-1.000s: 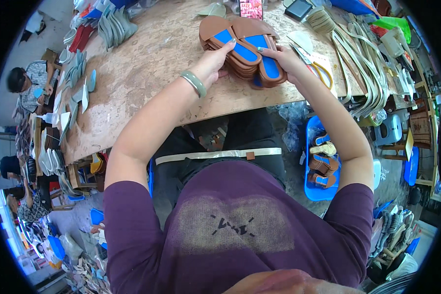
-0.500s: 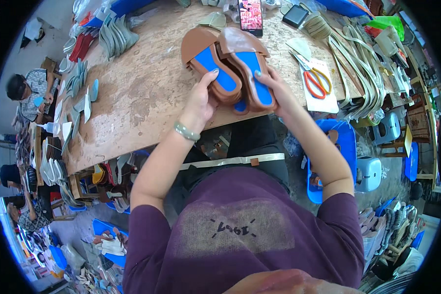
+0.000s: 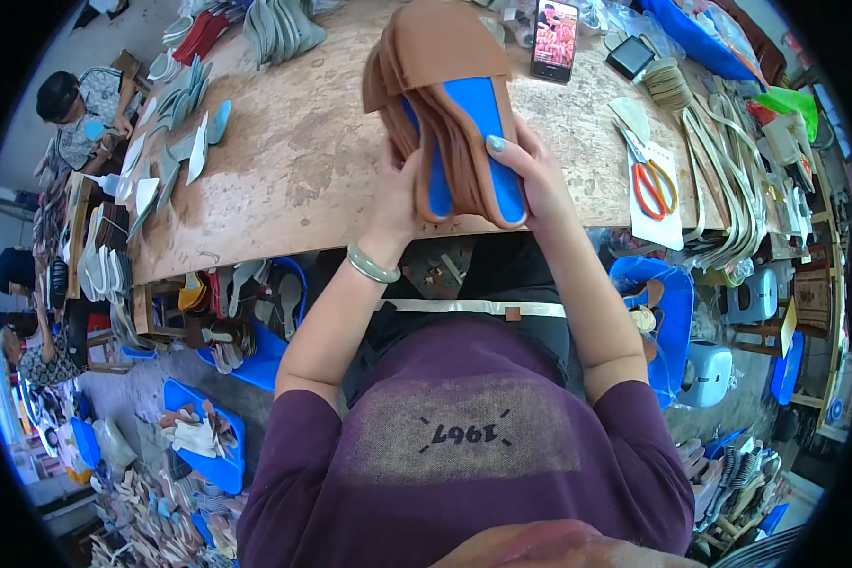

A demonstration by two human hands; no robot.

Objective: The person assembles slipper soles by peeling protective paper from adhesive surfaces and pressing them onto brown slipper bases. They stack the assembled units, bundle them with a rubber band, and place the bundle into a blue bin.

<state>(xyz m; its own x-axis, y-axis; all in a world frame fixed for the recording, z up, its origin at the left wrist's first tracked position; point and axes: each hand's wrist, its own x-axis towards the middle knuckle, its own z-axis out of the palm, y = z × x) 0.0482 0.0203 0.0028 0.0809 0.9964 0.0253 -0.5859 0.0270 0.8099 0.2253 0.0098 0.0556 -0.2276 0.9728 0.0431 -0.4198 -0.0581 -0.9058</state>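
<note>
Between my hands, at the table's near edge, is a bundle of several brown slippers (image 3: 456, 142). They are soft pieces with a wide toe band and blue insoles, toes pointing away from me. My left hand (image 3: 399, 185) wraps the bundle's left side, its fingers partly hidden behind it. On the right side my right hand (image 3: 532, 175) grips the bundle, its thumb lying on the blue insole of the uppermost slipper. How many slippers are stacked underneath cannot be made out.
Scissors (image 3: 651, 185) with red and yellow handles lie on white paper at the right, near long pale strips (image 3: 729, 180). A phone (image 3: 554, 43) stands beyond the bundle. Grey shoe pieces (image 3: 279, 36) are at the back left. Another person (image 3: 90, 114) sits left. A blue bin (image 3: 667, 331) is below right.
The slippers, fanned apart into two groups before, are now pressed together into one bundle. My left thumb has left the blue insole for the bundle's side. The whole view has shifted.
</note>
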